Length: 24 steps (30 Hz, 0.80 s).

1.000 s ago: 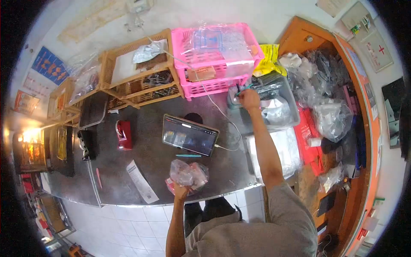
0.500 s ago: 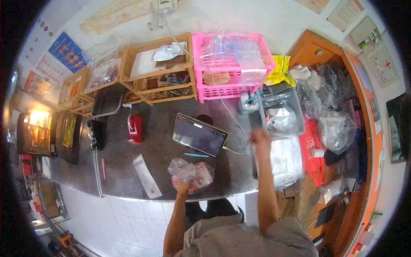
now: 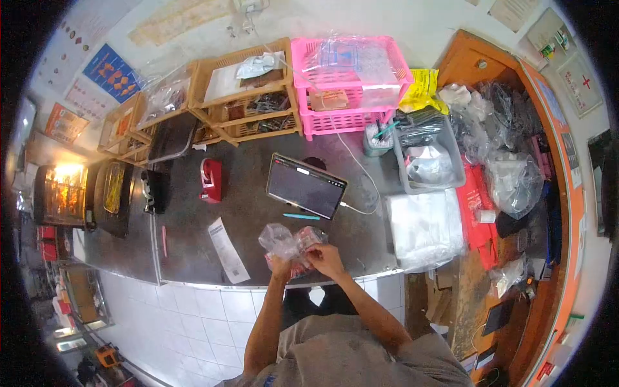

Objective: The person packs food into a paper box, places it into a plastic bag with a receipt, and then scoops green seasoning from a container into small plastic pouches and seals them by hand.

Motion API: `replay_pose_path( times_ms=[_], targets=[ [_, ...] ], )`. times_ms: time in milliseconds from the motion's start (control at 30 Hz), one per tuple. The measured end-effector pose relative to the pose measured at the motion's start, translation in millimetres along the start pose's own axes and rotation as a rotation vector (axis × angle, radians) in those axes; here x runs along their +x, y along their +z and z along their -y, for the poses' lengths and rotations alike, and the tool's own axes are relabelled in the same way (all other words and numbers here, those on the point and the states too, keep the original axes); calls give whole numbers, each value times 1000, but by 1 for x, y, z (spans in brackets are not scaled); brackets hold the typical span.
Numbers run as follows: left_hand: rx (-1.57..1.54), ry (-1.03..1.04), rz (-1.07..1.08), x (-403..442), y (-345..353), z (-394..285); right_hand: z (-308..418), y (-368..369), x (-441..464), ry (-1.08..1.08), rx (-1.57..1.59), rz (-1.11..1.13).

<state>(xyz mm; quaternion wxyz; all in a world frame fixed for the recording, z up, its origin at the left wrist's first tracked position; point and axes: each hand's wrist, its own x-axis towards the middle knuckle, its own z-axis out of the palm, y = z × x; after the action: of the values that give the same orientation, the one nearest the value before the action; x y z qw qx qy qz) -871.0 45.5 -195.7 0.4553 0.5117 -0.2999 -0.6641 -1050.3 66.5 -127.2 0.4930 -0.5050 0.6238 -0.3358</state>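
Plastic bag (image 3: 278, 240), one, clear, with red-and-white contents; at the front edge of the table (image 3: 253, 187), before the tablet (image 3: 306, 186); its long axis ran roughly side to side, along that edge; the loose, bunched clear end pointed left and slightly away from the person, the red-and-white part lay to the right.

Hands, two, bare; the left hand (image 3: 281, 265) was closed on the near side of the bag; the right hand (image 3: 325, 260) touched its right part with bent fingers; whether these pinched it could not be told.

Beyond the bag: a turquoise pen (image 3: 301, 217), lying crosswise between it and the tablet; the tablet, screen up and slanted, with a white cable (image 3: 362, 212) at its right end; to the left, a printed paper slip (image 3: 227, 250), a pink pen (image 3: 164, 242) and a red tape dispenser (image 3: 211, 181); to the right, well apart, a stack of clear plastic bags (image 3: 425, 229).

Containers: a gray bin (image 3: 431, 189), with black items at the back and crumpled silvery plastic in front; a cup (image 3: 376, 148) just beside it, with a turquoise item upright; a pink basket rack (image 3: 336, 124), clear packaging on top, a small box below; a tan basket rack (image 3: 258, 99), a silvery packet in its top tier.
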Motion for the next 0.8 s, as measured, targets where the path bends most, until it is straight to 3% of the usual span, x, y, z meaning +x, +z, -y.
replay_pose_path(
  times_ms=[33,100,200,233,267,367,433,467,500,533,600,633,733,767,800],
  targets=[
    [-4,-5,-14,1,1,-2,-3,0,0,5,-2,14],
    [555,305,24,6,-7,-2,-18,-1,-2,-74,99,-109],
    [1,-20,-133,10,3,-9,-41,-39,-22,-92,-116,-284],
    [82,-126,-108,2,19,-46,-43,-49,-30,-113,-137,-298],
    [78,-137,-129,8,13,-44,-36,-50,-36,-105,-137,-276],
    [243,-56,109,31,-30,1,-15,-45,-51,-215,-216,102],
    [388,110,295,41,-55,27,-13,-11,-42,-371,-275,144],
    [433,166,356,38,-53,25,-7,5,-34,-337,-324,136],
    [201,-87,260,18,-26,-14,-1,18,-25,-304,-372,129],
    [112,-161,216,14,-22,-16,-1,33,-19,-300,-370,130],
    [-76,-297,106,4,-9,-26,-15,57,-6,-296,-261,-80],
    [318,-124,65,-11,3,-31,-26,63,-5,-289,-256,-75],
    [613,243,-16,-41,37,-22,-37,79,1,-430,-292,-217],
    [553,387,-155,-48,36,0,-39,80,0,-436,-250,-225],
    [694,458,-213,-54,31,4,-36,79,-2,-440,-208,-236]
  ],
)
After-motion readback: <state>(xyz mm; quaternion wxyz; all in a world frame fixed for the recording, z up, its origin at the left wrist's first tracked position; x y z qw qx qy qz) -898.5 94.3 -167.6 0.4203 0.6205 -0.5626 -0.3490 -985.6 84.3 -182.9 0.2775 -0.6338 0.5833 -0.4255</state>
